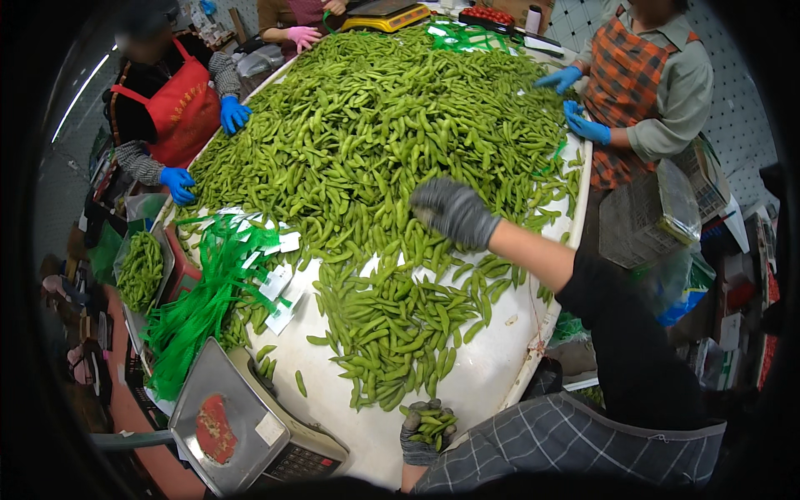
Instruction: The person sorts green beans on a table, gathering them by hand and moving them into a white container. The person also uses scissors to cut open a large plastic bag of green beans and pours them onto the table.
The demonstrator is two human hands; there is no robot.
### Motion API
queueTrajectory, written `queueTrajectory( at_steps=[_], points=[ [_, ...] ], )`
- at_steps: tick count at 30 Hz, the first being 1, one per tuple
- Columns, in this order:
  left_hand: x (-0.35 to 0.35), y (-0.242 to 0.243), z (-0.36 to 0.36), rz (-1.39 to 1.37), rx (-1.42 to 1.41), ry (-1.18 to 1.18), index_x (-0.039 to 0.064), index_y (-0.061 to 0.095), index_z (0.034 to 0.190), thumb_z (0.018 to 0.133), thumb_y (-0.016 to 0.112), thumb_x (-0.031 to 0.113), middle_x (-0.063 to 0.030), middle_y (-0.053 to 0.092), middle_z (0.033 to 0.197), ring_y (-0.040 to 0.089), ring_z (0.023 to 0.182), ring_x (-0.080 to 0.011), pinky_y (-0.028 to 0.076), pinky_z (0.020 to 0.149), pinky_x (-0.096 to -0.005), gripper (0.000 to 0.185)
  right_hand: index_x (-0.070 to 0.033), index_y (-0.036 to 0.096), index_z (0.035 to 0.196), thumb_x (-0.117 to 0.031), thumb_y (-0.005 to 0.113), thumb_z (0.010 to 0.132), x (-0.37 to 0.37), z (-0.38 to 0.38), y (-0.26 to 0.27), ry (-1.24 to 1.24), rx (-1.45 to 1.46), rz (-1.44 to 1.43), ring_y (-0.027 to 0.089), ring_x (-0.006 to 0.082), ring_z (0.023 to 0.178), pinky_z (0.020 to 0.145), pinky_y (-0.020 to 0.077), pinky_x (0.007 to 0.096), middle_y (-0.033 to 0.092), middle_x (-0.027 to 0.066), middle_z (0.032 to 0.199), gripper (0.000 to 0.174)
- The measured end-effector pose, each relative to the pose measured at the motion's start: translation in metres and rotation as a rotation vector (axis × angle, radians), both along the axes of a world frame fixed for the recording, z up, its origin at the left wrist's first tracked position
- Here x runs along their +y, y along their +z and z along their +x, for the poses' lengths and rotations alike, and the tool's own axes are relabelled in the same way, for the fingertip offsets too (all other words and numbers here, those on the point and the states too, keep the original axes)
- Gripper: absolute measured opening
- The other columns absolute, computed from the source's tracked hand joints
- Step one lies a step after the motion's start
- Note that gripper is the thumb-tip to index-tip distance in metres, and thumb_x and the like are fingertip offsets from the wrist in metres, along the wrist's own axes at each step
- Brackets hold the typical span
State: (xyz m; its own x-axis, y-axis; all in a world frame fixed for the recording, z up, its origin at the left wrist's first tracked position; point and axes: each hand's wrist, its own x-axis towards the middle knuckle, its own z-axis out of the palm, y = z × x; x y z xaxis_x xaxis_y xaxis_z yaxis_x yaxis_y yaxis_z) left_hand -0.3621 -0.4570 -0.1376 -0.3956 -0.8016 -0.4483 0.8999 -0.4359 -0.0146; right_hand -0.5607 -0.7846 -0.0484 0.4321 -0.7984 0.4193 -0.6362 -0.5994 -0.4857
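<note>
Green soybean pods lie in a large heap [350, 137] over a white table [494, 365]. A smaller pile of pods [394, 337] spreads from the heap's near side. My left hand [428, 431], in a grey knit glove, is at the near table edge with several pods [432, 422] cupped in its palm. Reaching across the pods, my right hand [453, 212] wears the same kind of glove and touches the heap. Its fingertips are hidden and blurred, so I cannot tell whether they hold pods.
A digital scale [225, 419] stands at the near left. Beside it lie green mesh bags [206, 306] with white tags [275, 281]. Another scale [384, 17] is at the far end. People's gloved hands [234, 115] rest around the table, and crates [644, 212] stand to the right.
</note>
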Motion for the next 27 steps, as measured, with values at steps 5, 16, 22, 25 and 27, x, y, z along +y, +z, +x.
queueTrajectory(
  at_steps=[5, 16, 22, 25, 27],
  points=[
    [-0.001, 0.007, 0.012, -0.021, -0.011, 0.097, 0.012, 0.058, 0.097, 0.082, 0.056, 0.027, -0.0076, 0.055, 0.105, 0.051, 0.094, -0.0293, 0.046, 0.067, -0.0396, 0.021, -0.014, 0.060, 0.098, -0.017, 0.058, 0.075, -0.105, 0.010, 0.035, -0.237, 0.234, -0.294, 0.052, 0.0296, 0.095, 0.083, 0.0420, 0.0407, 0.057, 0.0103, 0.102, 0.023],
    [0.001, -0.003, 0.016, -0.022, 0.014, 0.087, 0.014, 0.058, 0.099, 0.081, 0.059, 0.027, -0.0072, 0.054, 0.106, 0.050, 0.097, -0.0309, 0.045, 0.067, -0.0435, 0.022, -0.018, 0.061, 0.099, -0.010, 0.050, 0.078, -0.166, 0.040, 0.041, -0.265, 0.861, -0.306, 0.054, 0.0235, 0.098, 0.081, 0.0391, 0.0418, 0.059, 0.0060, 0.099, 0.025],
    [0.001, -0.003, 0.014, -0.044, -0.006, 0.096, 0.014, 0.058, 0.099, 0.080, 0.060, 0.028, -0.0079, 0.054, 0.104, 0.051, 0.096, -0.0316, 0.046, 0.068, -0.0450, 0.023, -0.009, 0.059, 0.103, -0.023, 0.052, 0.084, -0.140, 0.026, 0.035, -0.175, 0.201, -0.272, 0.059, 0.0299, 0.081, 0.075, 0.0462, 0.0392, 0.063, 0.0117, 0.090, 0.025],
    [0.002, -0.009, 0.015, -0.048, 0.001, 0.088, 0.014, 0.058, 0.099, 0.080, 0.061, 0.026, -0.0082, 0.053, 0.105, 0.050, 0.096, -0.0314, 0.046, 0.067, -0.0450, 0.023, -0.006, 0.059, 0.102, -0.021, 0.056, 0.083, -0.092, 0.038, 0.036, -0.056, -0.235, 0.224, 0.061, 0.0224, 0.076, 0.072, 0.0485, 0.0346, 0.064, 0.0088, 0.087, 0.025],
    [0.003, -0.009, 0.016, -0.037, -0.031, 0.084, 0.013, 0.058, 0.097, 0.079, 0.062, 0.027, -0.0080, 0.052, 0.102, 0.050, 0.095, -0.0311, 0.047, 0.067, -0.0450, 0.023, -0.005, 0.058, 0.103, -0.018, 0.059, 0.082, -0.055, 0.046, 0.033, 0.122, -0.458, 0.552, 0.059, 0.0139, 0.071, 0.069, 0.0493, 0.0274, 0.063, 0.0055, 0.082, 0.025]
  ],
)
